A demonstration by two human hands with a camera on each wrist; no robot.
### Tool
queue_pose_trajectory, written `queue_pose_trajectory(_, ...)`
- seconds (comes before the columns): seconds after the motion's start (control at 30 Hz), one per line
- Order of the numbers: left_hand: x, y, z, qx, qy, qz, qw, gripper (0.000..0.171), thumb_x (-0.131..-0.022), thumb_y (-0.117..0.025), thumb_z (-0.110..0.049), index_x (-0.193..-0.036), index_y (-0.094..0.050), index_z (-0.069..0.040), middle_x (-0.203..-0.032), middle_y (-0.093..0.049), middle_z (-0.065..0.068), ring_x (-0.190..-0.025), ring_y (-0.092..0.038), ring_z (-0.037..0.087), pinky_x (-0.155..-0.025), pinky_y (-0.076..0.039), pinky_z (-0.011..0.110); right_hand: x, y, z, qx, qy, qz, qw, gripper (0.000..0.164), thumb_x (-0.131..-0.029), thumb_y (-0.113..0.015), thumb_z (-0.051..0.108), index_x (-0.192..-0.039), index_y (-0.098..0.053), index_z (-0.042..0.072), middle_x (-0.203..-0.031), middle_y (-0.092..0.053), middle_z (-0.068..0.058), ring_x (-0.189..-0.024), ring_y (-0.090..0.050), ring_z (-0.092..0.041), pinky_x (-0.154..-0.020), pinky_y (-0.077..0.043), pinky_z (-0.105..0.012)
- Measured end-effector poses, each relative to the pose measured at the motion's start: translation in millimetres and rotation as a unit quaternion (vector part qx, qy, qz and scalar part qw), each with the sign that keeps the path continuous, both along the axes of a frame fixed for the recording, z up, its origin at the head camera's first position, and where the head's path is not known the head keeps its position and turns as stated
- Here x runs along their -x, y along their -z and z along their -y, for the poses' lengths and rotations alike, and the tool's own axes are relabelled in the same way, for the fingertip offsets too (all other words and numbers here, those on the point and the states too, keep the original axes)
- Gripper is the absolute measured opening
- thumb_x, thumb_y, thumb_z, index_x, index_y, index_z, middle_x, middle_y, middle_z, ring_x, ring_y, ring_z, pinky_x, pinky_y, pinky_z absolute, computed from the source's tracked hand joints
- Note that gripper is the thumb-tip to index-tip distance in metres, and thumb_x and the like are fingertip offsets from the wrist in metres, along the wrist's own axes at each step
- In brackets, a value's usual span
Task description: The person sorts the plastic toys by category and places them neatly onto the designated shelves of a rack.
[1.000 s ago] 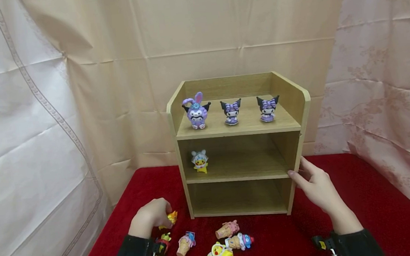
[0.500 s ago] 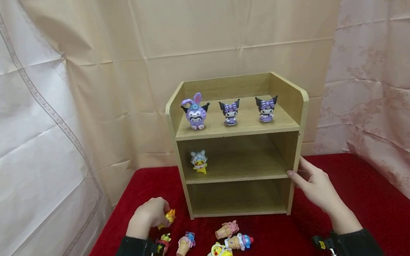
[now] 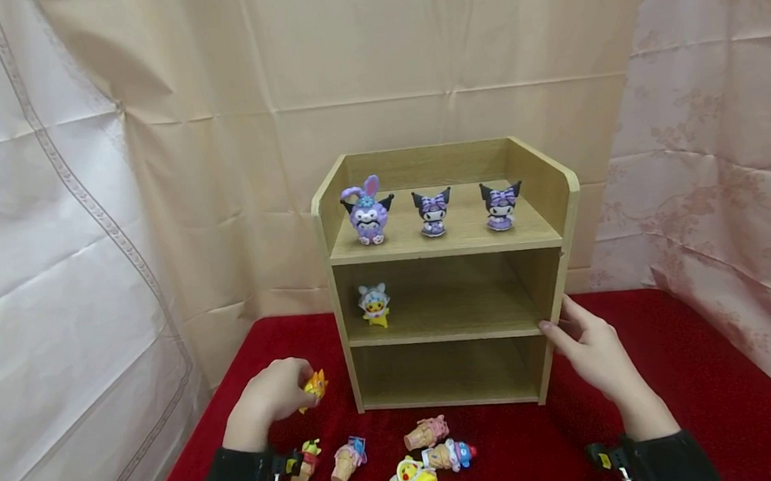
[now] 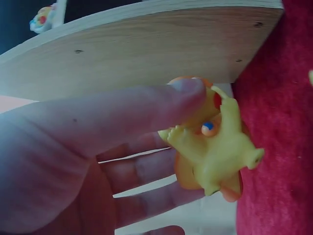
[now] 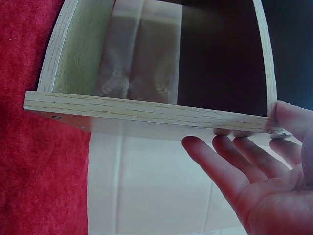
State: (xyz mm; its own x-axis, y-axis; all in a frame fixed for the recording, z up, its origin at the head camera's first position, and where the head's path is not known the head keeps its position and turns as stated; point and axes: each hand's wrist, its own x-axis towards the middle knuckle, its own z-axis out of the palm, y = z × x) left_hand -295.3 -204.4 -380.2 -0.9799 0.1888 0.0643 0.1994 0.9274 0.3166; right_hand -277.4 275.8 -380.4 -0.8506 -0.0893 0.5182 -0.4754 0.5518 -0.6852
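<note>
My left hand point(image 3: 271, 398) pinches a yellow-and-orange Pikachu figurine point(image 4: 215, 152) between thumb and fingers. In the head view it is over the red cloth, left of the wooden shelf point(image 3: 452, 251). My right hand point(image 3: 600, 353) holds the shelf's right side panel point(image 5: 146, 108), thumb at the front edge by the middle board and fingers along the outer face. On the middle board stands a yellow figurine in a pale hood point(image 3: 375, 306), at the left. The top level bears a purple figurine with rabbit ears point(image 3: 368, 215) and two black-eared purple figurines point(image 3: 432, 213).
In front of the shelf, several figurines lie on the red cloth point(image 3: 518, 460): a yellow one point(image 3: 414, 478), a blue-topped cone point(image 3: 451, 455), a pink-topped cone point(image 3: 426, 432), another blue-and-pink cone point(image 3: 348, 461) and a red-and-green one point(image 3: 306, 466) near the left wrist. Cloth curtains point(image 3: 368, 56) surround the table.
My left hand has lifted the Pikachu figurine and moved slightly away from me, uncovering more of the red-and-green figurine. My right hand has kept its place on the shelf's side.
</note>
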Motion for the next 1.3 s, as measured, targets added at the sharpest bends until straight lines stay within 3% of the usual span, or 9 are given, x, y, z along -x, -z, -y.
queue_pose_trajectory(0.53,-13.8,-28.9,-4.1,-0.069,0.016,-0.078,0.9944,0.033,-0.073,-0.082,-0.028,-0.098,-0.065,-0.015,-0.081,-0.062,-0.004,-0.07,-0.055,0.012,-0.063,-0.05,0.033,0.4,0.3,-0.1,0.0,-0.003,-0.005,1.0,0.061,-0.097,-0.059,0.021,-0.15,-0.029,0.02,-0.135,-0.048,-0.021,-0.107,-0.056,-0.033,-0.065,-0.057,-0.035)
queue_pose_trajectory(0.77,-17.7,-36.1,-5.6,-0.101,0.05,-0.122,0.9861,0.031,-0.075,-0.081,-0.027,-0.097,-0.065,-0.012,-0.081,-0.062,-0.004,-0.071,-0.055,0.01,-0.062,-0.05,0.032,0.7,1.1,-0.4,0.0,-0.002,-0.003,1.0,0.062,-0.096,-0.059,0.022,-0.15,-0.029,0.021,-0.135,-0.048,-0.021,-0.106,-0.056,-0.033,-0.066,-0.057,-0.036)
queue_pose_trajectory(1.07,-25.8,-45.0,-6.0,-0.136,0.047,-0.17,0.975,0.038,-0.077,-0.08,-0.026,-0.106,-0.062,-0.01,-0.087,-0.062,-0.001,-0.077,-0.057,0.017,-0.064,-0.05,0.033,0.6,1.3,-1.3,0.0,-0.003,0.0,1.0,0.062,-0.097,-0.059,0.022,-0.15,-0.029,0.021,-0.136,-0.048,-0.021,-0.106,-0.056,-0.033,-0.066,-0.057,-0.035)
queue_pose_trajectory(1.3,-30.4,-49.1,-7.9,-0.162,0.051,-0.214,0.9619,0.038,-0.077,-0.08,-0.025,-0.107,-0.062,-0.01,-0.09,-0.063,-0.001,-0.077,-0.058,0.015,-0.066,-0.052,0.035,1.2,0.4,-1.1,-0.002,-0.001,-0.001,1.0,0.062,-0.096,-0.059,0.023,-0.15,-0.029,0.02,-0.135,-0.048,-0.02,-0.106,-0.057,-0.032,-0.066,-0.057,-0.036)
